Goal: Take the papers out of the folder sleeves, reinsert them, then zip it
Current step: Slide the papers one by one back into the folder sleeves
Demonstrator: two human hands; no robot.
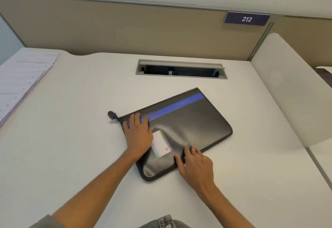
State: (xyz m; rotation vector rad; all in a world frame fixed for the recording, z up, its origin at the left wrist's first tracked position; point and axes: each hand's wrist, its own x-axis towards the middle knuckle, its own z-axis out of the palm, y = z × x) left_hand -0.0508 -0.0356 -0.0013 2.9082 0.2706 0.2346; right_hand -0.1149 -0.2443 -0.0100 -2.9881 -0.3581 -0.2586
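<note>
A dark grey zip folder with a blue stripe lies flat and closed on the white desk, turned at an angle. A small card shows in a clear pocket on its cover. The zip pull with a dark tab sticks out at the folder's left corner. My left hand rests flat on the folder's left end, fingers straight. Along the folder's near edge, my right hand touches it with straight fingers.
A stack of printed papers lies at the desk's far left. An open cable hatch is set in the desk behind the folder. A beige partition with a "212" sign backs the desk; a white divider stands right.
</note>
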